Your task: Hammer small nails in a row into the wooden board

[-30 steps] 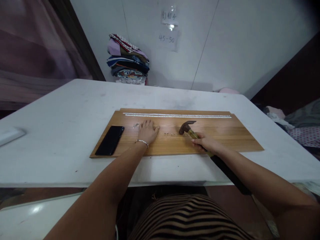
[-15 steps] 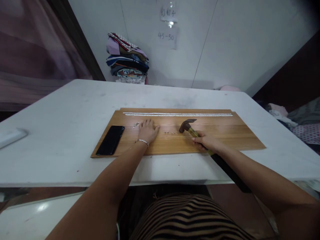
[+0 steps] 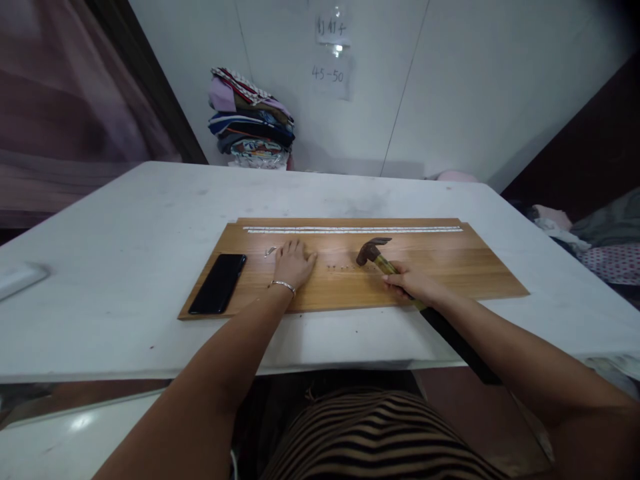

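Note:
A long wooden board [image 3: 450, 267] lies on the white table [image 3: 125, 233]. My left hand [image 3: 293, 262] rests flat on the board, fingers stretched out, a bracelet on the wrist. My right hand [image 3: 415, 285] is closed round the handle of a claw hammer [image 3: 373, 251], whose head rests on the board. Several small nails [image 3: 339, 267] stand in a short row between the two hands, just left of the hammer head. A small bent metal piece [image 3: 270, 251] lies left of my left hand.
A black phone [image 3: 218, 283] lies on the board's left end. A thin white strip [image 3: 350, 230] runs along the board's far edge. Folded clothes [image 3: 250, 120] are stacked against the wall. A white object [image 3: 20, 275] sits at the table's left edge.
Both hands and the hammer stay as they were. Only the view has shifted slightly.

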### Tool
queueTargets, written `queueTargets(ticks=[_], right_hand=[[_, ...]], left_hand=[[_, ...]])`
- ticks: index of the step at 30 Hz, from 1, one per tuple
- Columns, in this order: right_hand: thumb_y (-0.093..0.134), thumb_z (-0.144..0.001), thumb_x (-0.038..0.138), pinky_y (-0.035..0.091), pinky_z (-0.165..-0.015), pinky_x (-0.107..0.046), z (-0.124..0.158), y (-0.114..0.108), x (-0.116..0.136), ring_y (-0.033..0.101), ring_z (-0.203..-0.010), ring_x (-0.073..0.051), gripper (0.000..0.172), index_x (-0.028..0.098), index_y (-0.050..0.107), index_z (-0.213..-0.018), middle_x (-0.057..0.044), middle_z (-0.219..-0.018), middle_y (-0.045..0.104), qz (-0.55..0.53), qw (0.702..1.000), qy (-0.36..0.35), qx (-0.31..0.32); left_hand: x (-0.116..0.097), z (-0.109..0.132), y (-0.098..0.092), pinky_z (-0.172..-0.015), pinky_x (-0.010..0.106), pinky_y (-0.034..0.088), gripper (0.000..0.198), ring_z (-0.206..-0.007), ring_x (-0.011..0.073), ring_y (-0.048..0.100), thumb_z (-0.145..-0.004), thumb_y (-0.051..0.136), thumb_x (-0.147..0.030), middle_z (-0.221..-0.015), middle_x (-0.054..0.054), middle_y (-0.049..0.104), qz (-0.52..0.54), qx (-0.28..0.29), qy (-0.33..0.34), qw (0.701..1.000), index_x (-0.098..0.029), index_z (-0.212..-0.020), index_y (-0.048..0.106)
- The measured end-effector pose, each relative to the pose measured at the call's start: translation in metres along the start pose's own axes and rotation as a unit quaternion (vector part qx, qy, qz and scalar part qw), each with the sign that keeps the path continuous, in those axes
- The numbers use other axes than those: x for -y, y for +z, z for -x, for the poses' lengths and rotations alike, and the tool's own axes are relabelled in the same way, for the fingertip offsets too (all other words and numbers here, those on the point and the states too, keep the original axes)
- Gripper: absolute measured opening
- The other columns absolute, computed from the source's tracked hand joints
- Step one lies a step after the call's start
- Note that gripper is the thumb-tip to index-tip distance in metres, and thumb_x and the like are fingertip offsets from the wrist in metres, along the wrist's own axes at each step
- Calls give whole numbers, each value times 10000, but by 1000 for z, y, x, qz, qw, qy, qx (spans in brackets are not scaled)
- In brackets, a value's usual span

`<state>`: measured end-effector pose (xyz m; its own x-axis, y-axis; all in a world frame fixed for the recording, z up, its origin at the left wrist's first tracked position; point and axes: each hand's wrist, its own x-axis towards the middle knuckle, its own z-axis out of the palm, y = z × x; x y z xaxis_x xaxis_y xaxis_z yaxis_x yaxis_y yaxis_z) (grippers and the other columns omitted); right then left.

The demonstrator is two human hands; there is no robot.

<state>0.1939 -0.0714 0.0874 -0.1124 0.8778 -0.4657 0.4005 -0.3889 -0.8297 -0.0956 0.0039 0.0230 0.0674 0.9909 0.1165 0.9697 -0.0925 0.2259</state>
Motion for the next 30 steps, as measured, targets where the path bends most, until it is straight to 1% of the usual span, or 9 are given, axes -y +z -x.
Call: queueTargets(ticks=[3,7,14,20,23,27,30], right_hand=[[672,-811,282,289,-380,-209,-3,0,-5,369,-389,-72,189,223,502,-752,79,-492,445,-7,1000,0,19],[692,-811,321,284,-374,-214,-6,-1,-9,366,-381,-74,217,223,505,-755,82,-488,442,-4,1000,-8,25],[709,-795,284,317,-387,-201,-1,-3,0,390,-412,-67,210,220,514,-751,69,-530,487,17,1000,-9,-4],[689,-791,299,297,-373,-205,-4,-1,-7,376,-394,-74,204,227,499,-763,81,-497,449,-2,1000,0,16],[690,-794,302,291,-375,-213,-5,-1,-10,371,-389,-75,209,228,498,-763,78,-502,459,-9,1000,-6,17],[709,-801,317,297,-383,-216,-3,-2,-6,383,-393,-77,227,226,508,-748,72,-507,467,7,1000,-12,11],[716,-803,304,313,-396,-213,-1,0,0,396,-405,-76,217,222,521,-752,75,-511,465,12,1000,-13,7]], left_hand=[[-1,1,-1,-1167,449,356,430,-1392,295,492,-1000,391,-462,-1456,127,619,1,-1,1,1000,-219,-1268,625],[0,0,0,-1169,452,355,425,-1402,295,482,-999,395,-460,-1462,132,612,-1,-1,1,1000,-213,-1259,624],[-1,1,-2,-1159,454,364,415,-1390,298,492,-1001,394,-454,-1444,132,623,-7,0,4,1000,-219,-1256,621],[0,0,-2,-1155,444,361,429,-1387,302,496,-1003,384,-458,-1437,138,623,-5,0,4,1000,-212,-1261,624],[1,0,0,-1152,453,364,433,-1376,303,502,-1005,378,-457,-1442,139,619,-4,-2,5,1000,-207,-1258,624],[1,0,1,-1158,453,361,425,-1387,301,488,-1005,381,-451,-1468,136,602,-3,-2,4,1000,-207,-1253,624],[1,0,1,-1153,452,368,411,-1375,300,499,-1000,394,-447,-1432,137,624,-2,-4,4,1000,-206,-1237,628]])
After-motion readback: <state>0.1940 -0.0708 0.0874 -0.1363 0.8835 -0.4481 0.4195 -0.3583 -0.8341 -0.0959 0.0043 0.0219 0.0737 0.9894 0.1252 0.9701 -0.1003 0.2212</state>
